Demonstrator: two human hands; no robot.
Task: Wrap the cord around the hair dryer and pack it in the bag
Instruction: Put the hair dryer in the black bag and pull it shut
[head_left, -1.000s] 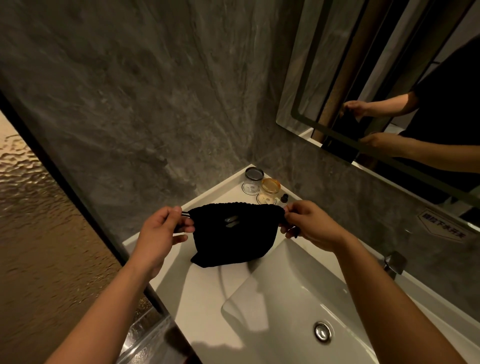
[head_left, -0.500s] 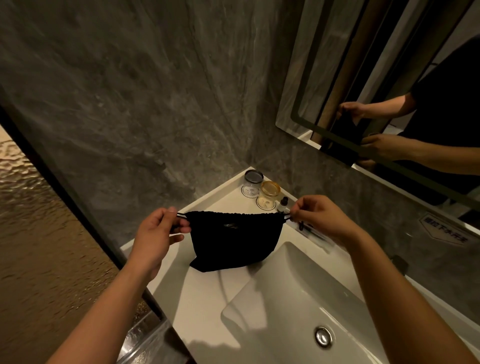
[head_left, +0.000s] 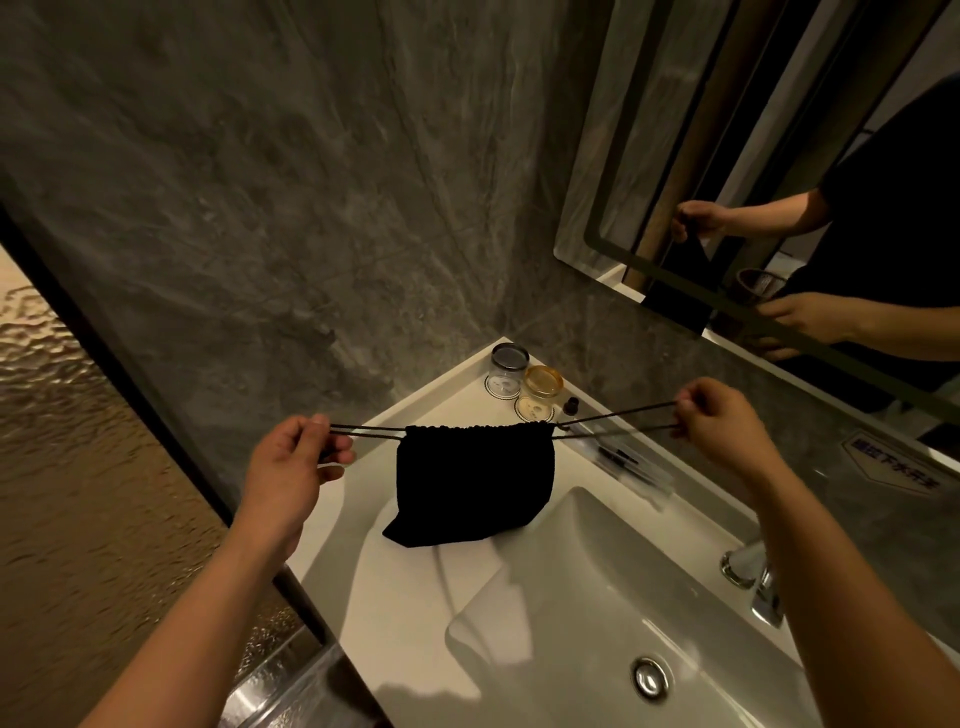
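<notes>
A black drawstring bag (head_left: 470, 480) hangs over the white vanity counter (head_left: 400, 597), its mouth gathered tight along the top. My left hand (head_left: 291, 467) pinches the left drawstring loop (head_left: 366, 430) and my right hand (head_left: 727, 423) pinches the right drawstring loop (head_left: 613, 421). Both loops are pulled taut and stretch out sideways from the bag. The bag's lower corner touches the counter. The hair dryer and its cord are hidden; I cannot see them.
Two small jars (head_left: 524, 379) and a tiny dark bottle (head_left: 570, 405) stand in the back corner. A clear packet (head_left: 623, 462) lies along the back edge. The sink basin (head_left: 613, 613) with its drain (head_left: 649, 678) is at lower right, the tap (head_left: 758, 577) beside it. A mirror (head_left: 779, 171) hangs at upper right.
My hands have moved apart, drawing the strings out on both sides. The bag's mouth has cinched tighter and narrower.
</notes>
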